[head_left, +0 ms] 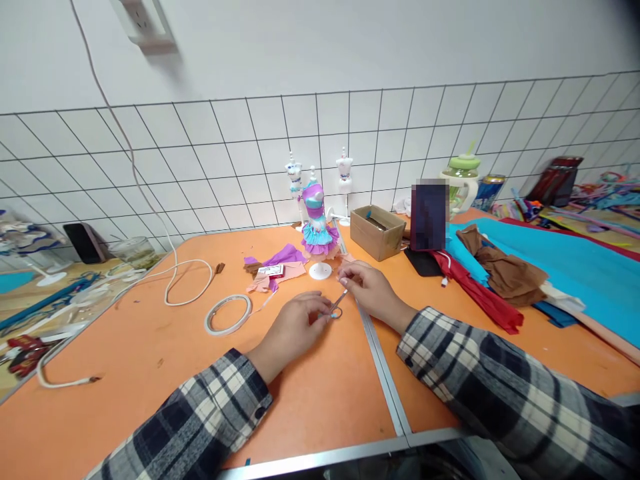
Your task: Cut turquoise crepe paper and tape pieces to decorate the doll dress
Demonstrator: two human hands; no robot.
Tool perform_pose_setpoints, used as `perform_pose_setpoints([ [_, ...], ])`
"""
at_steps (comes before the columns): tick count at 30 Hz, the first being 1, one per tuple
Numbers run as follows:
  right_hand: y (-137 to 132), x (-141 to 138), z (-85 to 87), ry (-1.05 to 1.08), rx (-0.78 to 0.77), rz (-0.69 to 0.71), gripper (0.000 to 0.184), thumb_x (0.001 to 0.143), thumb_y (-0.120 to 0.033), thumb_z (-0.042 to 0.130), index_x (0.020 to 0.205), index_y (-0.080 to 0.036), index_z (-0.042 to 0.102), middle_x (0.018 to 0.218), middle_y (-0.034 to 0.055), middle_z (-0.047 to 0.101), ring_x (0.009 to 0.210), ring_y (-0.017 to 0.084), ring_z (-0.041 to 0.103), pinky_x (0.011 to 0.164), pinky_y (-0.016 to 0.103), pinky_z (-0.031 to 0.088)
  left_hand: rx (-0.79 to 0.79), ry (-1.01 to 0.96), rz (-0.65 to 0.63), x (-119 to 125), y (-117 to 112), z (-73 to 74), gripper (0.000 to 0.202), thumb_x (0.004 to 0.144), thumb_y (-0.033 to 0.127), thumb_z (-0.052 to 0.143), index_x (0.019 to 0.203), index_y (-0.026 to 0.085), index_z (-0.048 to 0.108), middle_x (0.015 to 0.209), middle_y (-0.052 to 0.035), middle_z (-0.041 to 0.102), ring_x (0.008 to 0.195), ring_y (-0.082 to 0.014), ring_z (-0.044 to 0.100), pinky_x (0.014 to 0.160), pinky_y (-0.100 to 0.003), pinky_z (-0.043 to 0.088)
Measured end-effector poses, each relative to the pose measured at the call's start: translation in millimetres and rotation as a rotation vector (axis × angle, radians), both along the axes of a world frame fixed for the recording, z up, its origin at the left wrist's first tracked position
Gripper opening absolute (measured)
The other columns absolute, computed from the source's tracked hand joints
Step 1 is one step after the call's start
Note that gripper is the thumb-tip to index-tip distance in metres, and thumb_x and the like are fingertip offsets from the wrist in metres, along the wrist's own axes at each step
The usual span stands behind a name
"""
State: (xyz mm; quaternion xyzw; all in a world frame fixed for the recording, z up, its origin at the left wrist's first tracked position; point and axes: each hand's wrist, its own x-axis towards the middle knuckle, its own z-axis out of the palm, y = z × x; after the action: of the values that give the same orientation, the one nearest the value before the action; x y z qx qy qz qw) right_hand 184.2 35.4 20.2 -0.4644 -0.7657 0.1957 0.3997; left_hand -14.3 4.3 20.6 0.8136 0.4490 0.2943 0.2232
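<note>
My left hand (295, 327) rests on the orange table (150, 360) with its fingers closed on the handles of small scissors (337, 306). My right hand (367, 287) is just beyond it, fingers pinched at the scissor tips, on something too small to make out. Right behind my hands stands a small mannequin (317, 230) on a white base, dressed in a purple and blue ruffled dress. Purple and pink fabric scraps (275, 267) lie to its left.
A tape roll (229, 313) and a white cable (175, 280) lie at the left. A cardboard box (377, 231) and a standing phone (429, 217) are behind my right hand. Blue, red and brown cloth (500, 273) covers the right side. Two bare mannequins (344, 175) stand by the wall grid.
</note>
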Motion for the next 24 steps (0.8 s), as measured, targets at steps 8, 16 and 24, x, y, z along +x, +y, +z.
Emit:
perform_pose_setpoints([
  [8, -25.1, -11.1, 9.7, 0.518, -0.501, 0.222, 0.024, 0.074, -0.035, 0.070, 0.088, -0.017, 0.065, 0.087, 0.0052, 0.066, 0.071, 0.014, 0.061, 0.055, 0.023, 0.048, -0.262, -0.346, 0.272, -8.6, 1.6, 17.7, 0.021, 0.077, 0.036, 0.066, 0.081, 0.016, 0.070, 0.089, -0.0084, 0.075, 0.086, -0.0236, 0.069, 0.083, -0.036, 0.051],
  [16, -30.5, -23.3, 8.7, 0.483, -0.648, 0.182, 0.021, 0.071, -0.031, 0.072, 0.081, -0.017, 0.061, 0.070, -0.0013, 0.061, 0.059, 0.010, 0.054, 0.047, 0.019, 0.039, -0.215, -0.238, 0.270, -3.1, -3.9, 19.9, 0.018, 0.077, 0.036, 0.065, 0.077, 0.018, 0.071, 0.085, -0.0048, 0.075, 0.082, -0.0217, 0.067, 0.084, -0.034, 0.050],
  [24, -32.0, -20.2, 9.6, 0.523, -0.643, 0.211, 0.044, 0.066, -0.024, 0.077, 0.093, -0.023, 0.042, 0.068, -0.0043, 0.070, 0.061, 0.011, 0.058, 0.061, 0.023, 0.042, -0.184, -0.211, 0.238, -1.8, -6.4, 20.2, 0.015, 0.078, 0.032, 0.063, 0.078, 0.019, 0.072, 0.086, -0.0032, 0.076, 0.084, -0.0203, 0.069, 0.083, -0.031, 0.051],
])
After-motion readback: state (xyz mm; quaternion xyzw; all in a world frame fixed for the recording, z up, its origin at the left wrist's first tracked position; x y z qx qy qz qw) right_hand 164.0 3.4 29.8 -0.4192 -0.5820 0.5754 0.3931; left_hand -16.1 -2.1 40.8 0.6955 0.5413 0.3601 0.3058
